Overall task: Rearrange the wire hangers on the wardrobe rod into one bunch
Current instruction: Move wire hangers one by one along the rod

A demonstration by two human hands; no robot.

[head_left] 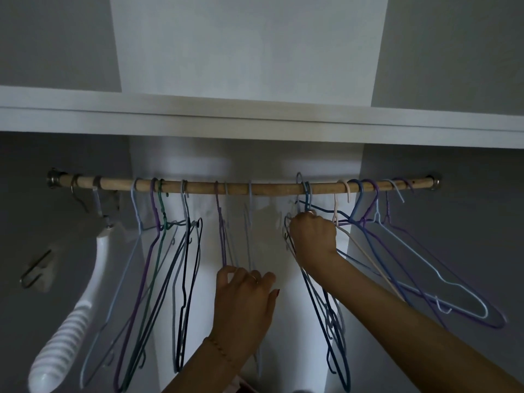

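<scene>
The wire hangers (158,251) hung scattered along the rod (255,188), unbunched, while the right hand (313,236) gripped some mid-frame and the left hand (243,296) pinched others.

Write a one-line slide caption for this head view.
Right hand grips dark blue hangers below the wooden rod; left hand touches the thin middle hangers.

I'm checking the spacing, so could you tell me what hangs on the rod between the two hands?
In the head view, one pale blue hanger hangs between the left hand and right hand; otherwise the rod is bare.
</scene>
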